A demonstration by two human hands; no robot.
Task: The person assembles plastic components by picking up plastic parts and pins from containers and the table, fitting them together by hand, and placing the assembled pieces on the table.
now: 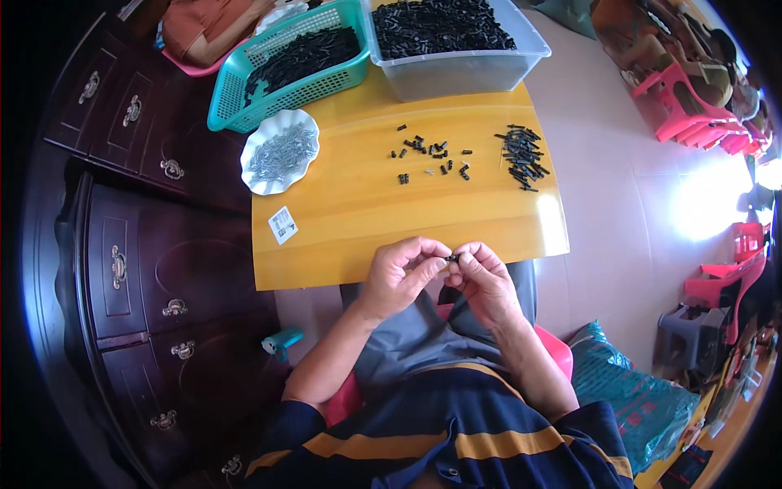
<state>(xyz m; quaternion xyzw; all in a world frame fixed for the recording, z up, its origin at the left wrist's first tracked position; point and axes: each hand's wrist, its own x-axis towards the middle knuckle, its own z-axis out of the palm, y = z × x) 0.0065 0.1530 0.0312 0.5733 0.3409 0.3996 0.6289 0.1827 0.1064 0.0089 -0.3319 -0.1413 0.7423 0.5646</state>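
Note:
Just past the table's near edge, above my lap, my left hand (407, 273) and my right hand (484, 279) meet fingertip to fingertip. Both pinch a small black plastic part (453, 257); the fingers cover most of it. Beyond them, several short black pieces (440, 151) lie scattered on the yellow table (350, 204). A pile of longer black parts (524, 156) sits by the right edge. On the left, a white scalloped dish (306, 169) holds many thin, shiny metal pins (281, 153).
At the back stand a green basket (285, 85) and a clear plastic tub (456, 77), both filled with black parts. A small white label (283, 225) lies at the left. Dark wooden drawers (163, 269) flank the table. A teal bag (627, 383) rests on the floor at right.

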